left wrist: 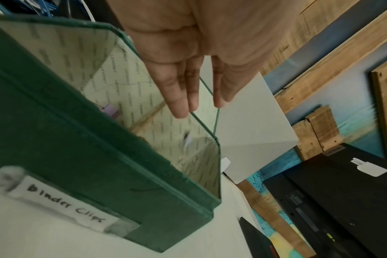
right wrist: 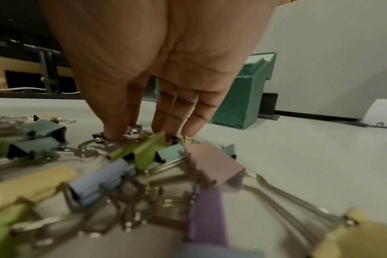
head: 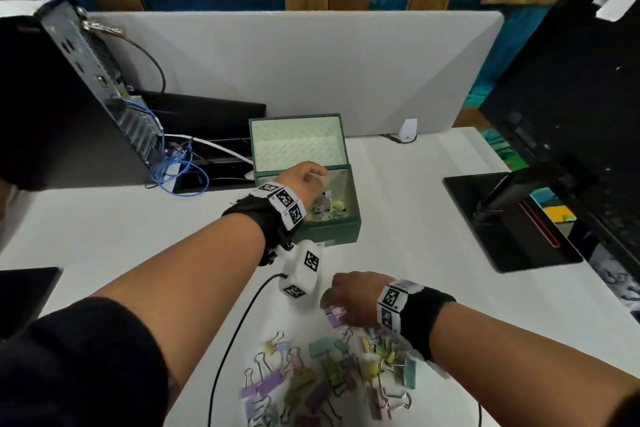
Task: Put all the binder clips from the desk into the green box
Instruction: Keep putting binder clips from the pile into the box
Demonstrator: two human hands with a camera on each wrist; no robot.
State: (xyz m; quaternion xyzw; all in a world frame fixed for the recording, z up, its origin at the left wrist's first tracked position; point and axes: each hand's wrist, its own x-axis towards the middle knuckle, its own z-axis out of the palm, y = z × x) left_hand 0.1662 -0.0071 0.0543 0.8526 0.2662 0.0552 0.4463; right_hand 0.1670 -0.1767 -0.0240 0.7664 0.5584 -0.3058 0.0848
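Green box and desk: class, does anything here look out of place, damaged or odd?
Nothing looks damaged. The green box stands open and upright with some clips inside. The only mess is the heap of binder clips lying tangled on the desk near the right hand, which is what the task clears.

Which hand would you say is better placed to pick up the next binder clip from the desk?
The right hand. Its fingertips already touch the pile of binder clips on the desk, whereas the left hand hangs open and empty over the green box, away from the pile.
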